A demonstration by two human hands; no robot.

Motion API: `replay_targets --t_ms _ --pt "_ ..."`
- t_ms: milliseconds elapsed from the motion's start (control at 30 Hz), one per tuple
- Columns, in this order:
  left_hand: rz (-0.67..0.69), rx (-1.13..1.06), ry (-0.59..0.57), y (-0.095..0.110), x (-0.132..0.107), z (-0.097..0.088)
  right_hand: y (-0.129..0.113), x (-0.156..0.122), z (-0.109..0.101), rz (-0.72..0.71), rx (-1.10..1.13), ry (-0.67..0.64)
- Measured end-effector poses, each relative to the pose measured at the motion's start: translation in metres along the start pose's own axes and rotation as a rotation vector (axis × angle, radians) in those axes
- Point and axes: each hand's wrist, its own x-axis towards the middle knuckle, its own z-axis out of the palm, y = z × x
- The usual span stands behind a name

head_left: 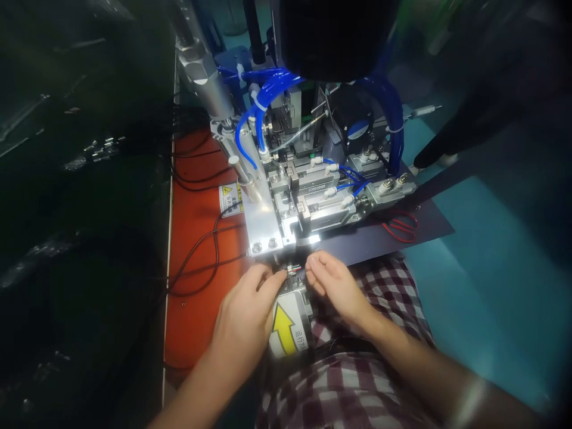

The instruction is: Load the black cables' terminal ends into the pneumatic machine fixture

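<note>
My left hand [248,304] is closed at the front of the machine. Its thumb and index tip meet at a small metal connector [294,270] with short coloured wire ends pointing right. Just right of those wire ends is my right hand [334,285], its fingers curled in and pressed together. Whatever they may hold is hidden. Beneath both hands lies a narrow track [297,286] of the machine, and below it a white label with a yellow arrow [285,329]. The silver machine block [263,223] stands directly beyond my fingers.
Blue air hoses [279,83] arch over pneumatic cylinders [330,208]. Black cables [217,250] cross the orange-red surface [196,322] at left, beside a warning label [231,199]. Red wire [404,229] lies on the dark plate [429,223] at right. My checkered clothing [348,387] is close to the machine.
</note>
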Motion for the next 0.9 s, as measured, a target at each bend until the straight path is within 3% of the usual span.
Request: replay_targets --t_ms 133,533,767,900 --pt "-0.018 -0.010 0.001 0.000 0.000 0.002 -0.009 -0.004 0.004 0.012 -0.002 -0.053" --pt "-0.028 -0.020 -0.006 0.000 -0.001 0.000 -0.012 -0.008 0.014 0.148 0.172 -0.006" --pt "-0.029 -0.016 -0.004 0.000 -0.001 0.000 -0.015 -0.004 0.005 0.011 -0.031 -0.058" --pt "-0.033 -0.026 0.003 -0.001 -0.001 0.001 -0.013 -0.003 0.010 -0.007 -0.067 -0.005"
